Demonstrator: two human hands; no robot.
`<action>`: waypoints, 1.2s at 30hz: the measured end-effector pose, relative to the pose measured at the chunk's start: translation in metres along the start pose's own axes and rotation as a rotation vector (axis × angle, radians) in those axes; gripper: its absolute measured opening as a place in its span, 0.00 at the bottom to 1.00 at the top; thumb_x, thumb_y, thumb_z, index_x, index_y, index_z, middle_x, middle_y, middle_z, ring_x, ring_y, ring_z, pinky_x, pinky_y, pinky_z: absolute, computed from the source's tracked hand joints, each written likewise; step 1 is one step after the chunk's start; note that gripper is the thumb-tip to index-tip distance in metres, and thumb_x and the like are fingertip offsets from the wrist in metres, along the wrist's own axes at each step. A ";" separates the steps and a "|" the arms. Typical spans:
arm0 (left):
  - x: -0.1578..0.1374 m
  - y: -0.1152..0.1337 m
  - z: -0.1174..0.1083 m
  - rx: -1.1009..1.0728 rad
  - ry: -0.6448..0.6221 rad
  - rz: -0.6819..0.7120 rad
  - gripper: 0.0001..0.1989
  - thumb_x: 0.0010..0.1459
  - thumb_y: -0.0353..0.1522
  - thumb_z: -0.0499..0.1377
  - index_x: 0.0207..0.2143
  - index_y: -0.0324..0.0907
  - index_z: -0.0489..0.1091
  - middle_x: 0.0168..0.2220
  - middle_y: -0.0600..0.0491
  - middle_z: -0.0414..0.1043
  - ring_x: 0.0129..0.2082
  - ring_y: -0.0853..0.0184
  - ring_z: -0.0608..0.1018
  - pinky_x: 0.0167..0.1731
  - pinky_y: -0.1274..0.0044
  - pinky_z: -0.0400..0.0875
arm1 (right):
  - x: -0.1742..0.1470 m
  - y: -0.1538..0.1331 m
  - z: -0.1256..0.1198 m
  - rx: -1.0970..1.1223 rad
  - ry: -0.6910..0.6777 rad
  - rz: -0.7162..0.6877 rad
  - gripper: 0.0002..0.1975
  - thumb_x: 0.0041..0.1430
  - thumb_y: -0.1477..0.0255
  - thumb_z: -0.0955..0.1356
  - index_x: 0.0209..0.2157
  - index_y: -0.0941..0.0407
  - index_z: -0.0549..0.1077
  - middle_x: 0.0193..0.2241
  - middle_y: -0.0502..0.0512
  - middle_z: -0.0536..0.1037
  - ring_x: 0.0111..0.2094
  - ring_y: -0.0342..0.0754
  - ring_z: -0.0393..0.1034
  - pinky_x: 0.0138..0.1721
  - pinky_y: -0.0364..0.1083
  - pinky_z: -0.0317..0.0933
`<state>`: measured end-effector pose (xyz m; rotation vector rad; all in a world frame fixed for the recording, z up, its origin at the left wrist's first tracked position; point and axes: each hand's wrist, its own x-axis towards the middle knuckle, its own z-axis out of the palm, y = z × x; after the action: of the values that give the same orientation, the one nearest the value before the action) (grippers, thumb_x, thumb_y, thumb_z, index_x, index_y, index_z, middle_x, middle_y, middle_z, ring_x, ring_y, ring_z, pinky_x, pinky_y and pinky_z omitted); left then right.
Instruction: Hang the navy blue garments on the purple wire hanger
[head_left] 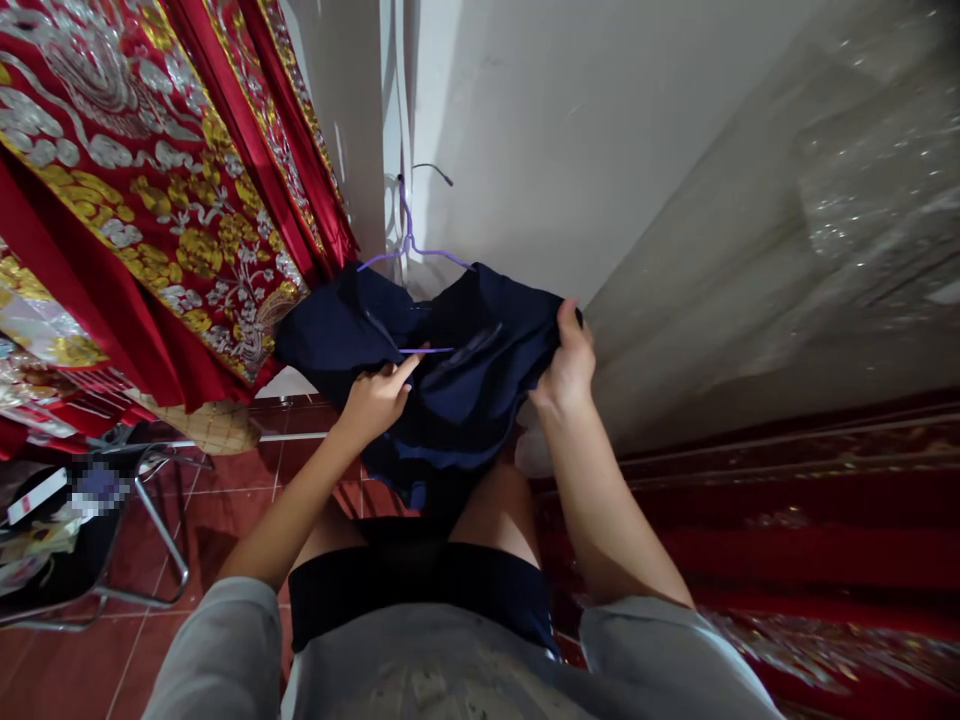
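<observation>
The left hand (381, 398) is at the front of the dark blue garment (480, 400), below its neck opening. The index finger is extended and its tip meets the lower bar of the purple hanger (409, 243); the remaining fingers are curled. Whether these fingers pinch any fabric cannot be determined.

The right hand (568, 360) grips the garment at the shoulder edge on its own side. The thumb lies at the fabric edge; the other fingers are mostly hidden. The garment spans the space between the hands and continues past the left hand on its outer side. Its lower edge hangs below both hands, in front of the wearer's legs.

The hanger's arms and hook are above the left hand; the arms enter the garment on both sides of the neck. A white wall (570, 130) rises beyond both hands. Red embroidered cloth (180, 190) hangs to the upper left of the left hand, adjoining the garment. A folding chair (161, 530) bearing small items stands to the lower left of the same hand, on red floor tiles (142, 640). Clear plastic sheeting (712, 330) extends to the right of the right hand, with red fabric (787, 560) below it.
</observation>
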<state>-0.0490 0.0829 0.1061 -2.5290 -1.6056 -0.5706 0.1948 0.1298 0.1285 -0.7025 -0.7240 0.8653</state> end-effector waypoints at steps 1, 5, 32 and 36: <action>0.000 0.001 0.003 -0.004 -0.005 -0.055 0.27 0.70 0.33 0.52 0.69 0.46 0.60 0.42 0.47 0.79 0.36 0.62 0.81 0.40 0.73 0.73 | 0.000 0.001 -0.002 -0.013 -0.003 0.015 0.26 0.56 0.49 0.72 0.45 0.57 0.78 0.50 0.61 0.80 0.59 0.57 0.72 0.63 0.58 0.65; -0.005 -0.001 0.014 -0.065 -0.010 -0.311 0.19 0.69 0.37 0.54 0.60 0.43 0.69 0.42 0.44 0.80 0.37 0.57 0.82 0.36 0.71 0.73 | 0.005 0.013 -0.008 -0.042 -0.032 0.062 0.28 0.58 0.48 0.71 0.47 0.56 0.77 0.51 0.61 0.79 0.61 0.56 0.70 0.62 0.59 0.65; -0.066 0.052 0.061 -1.353 0.565 -0.548 0.34 0.61 0.39 0.67 0.64 0.48 0.55 0.30 0.60 0.69 0.26 0.74 0.75 0.32 0.80 0.74 | -0.135 0.072 0.004 -0.544 -0.486 0.650 0.32 0.55 0.41 0.67 0.19 0.56 0.73 0.17 0.54 0.73 0.20 0.44 0.65 0.26 0.45 0.59; -0.066 0.053 0.065 -1.287 0.525 -0.536 0.26 0.61 0.41 0.65 0.58 0.46 0.62 0.35 0.55 0.71 0.34 0.69 0.79 0.41 0.76 0.76 | -0.137 0.079 0.001 -0.470 -0.373 0.642 0.31 0.51 0.42 0.70 0.16 0.56 0.71 0.14 0.51 0.69 0.17 0.41 0.60 0.22 0.43 0.55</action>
<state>-0.0098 0.0209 0.0287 -1.9464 -1.9676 -2.7507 0.0990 0.0501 0.0303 -1.2492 -1.0776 1.4578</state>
